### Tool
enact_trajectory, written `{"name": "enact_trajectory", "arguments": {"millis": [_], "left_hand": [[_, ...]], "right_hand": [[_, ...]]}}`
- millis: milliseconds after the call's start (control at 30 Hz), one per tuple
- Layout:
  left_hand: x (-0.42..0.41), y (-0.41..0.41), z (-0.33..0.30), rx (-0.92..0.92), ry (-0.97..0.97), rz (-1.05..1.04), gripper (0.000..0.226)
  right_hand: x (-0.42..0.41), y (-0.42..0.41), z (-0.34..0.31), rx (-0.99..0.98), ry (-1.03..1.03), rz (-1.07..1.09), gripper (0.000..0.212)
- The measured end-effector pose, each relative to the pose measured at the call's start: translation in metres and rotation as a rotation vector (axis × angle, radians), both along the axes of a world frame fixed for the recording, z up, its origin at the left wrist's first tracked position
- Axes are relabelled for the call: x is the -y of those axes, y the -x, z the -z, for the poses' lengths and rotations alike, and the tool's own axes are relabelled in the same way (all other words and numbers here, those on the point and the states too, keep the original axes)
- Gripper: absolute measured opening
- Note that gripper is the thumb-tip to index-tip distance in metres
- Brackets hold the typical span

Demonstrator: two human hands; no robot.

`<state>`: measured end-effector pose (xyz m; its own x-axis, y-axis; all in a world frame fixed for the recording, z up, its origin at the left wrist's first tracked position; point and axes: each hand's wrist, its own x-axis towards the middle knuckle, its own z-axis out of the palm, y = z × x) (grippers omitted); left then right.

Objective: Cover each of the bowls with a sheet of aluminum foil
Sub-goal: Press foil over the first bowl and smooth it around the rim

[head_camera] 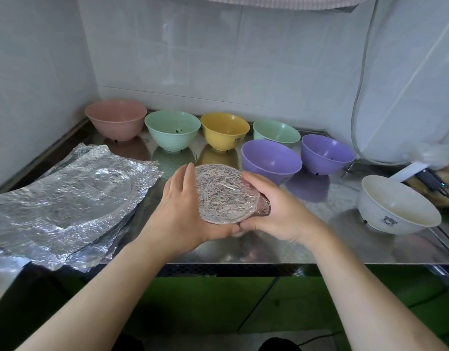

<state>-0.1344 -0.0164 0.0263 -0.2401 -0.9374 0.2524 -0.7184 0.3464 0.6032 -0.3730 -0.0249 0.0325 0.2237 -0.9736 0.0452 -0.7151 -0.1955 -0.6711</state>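
Left hand: fingers cupped around round foil-covered bowl;
Right hand: gripping its opposite side;
Crinkled aluminium foil sheets: left tabletop

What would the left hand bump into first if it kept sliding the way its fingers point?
Probably the yellow bowl. The left hand cups the foil-covered bowl, fingers aimed away toward the back row. Depth is unclear, so it could pass between that and the green bowl.
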Motion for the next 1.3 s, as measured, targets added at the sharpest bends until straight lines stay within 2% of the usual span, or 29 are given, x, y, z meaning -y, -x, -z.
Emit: {"name": "enact_trajectory", "arguments": {"millis": [233, 333, 400, 533, 667, 867, 933, 1067, 1200, 1300], "left_hand": [[0.004, -0.006, 0.009, 0.024, 0.083, 0.000, 0.156], [0.004, -0.009, 0.009, 0.013, 0.037, -0.001, 0.159], [0.001, -0.010, 0.006, 0.013, -0.003, -0.016, 0.161], [-0.008, -0.004, -0.006, 0.011, -0.039, -0.040, 0.161], [-0.009, 0.007, -0.012, 0.007, -0.013, -0.061, 0.151], [0.005, -0.015, -0.013, -0.016, -0.116, 0.074, 0.152], [0.005, -0.018, -0.017, 0.045, -0.111, 0.084, 0.150], [-0.006, -0.002, -0.025, 0.099, -0.129, -0.025, 0.153], [-0.009, 0.011, -0.011, 0.014, -0.076, -0.144, 0.158], [-0.012, 0.014, -0.002, -0.056, -0.006, -0.163, 0.162]], "right_hand": [[-0.004, -0.017, 0.018, -0.037, 0.128, 0.063, 0.134], [-0.010, -0.015, 0.015, -0.040, 0.071, 0.013, 0.136], [-0.015, -0.010, 0.006, 0.034, 0.001, -0.029, 0.127], [-0.008, -0.020, -0.008, 0.165, -0.026, 0.101, 0.098], [-0.004, -0.036, -0.008, 0.015, -0.006, 0.106, 0.072], [-0.019, -0.024, -0.003, -0.048, 0.051, 0.102, 0.077], [-0.021, -0.020, -0.004, -0.036, 0.100, 0.148, 0.088], [-0.014, -0.019, -0.011, 0.108, 0.105, 0.194, 0.095], [-0.013, -0.023, -0.009, 0.126, 0.082, 0.164, 0.104], [-0.017, -0.021, -0.004, 0.164, 0.105, 0.172, 0.098]]}}
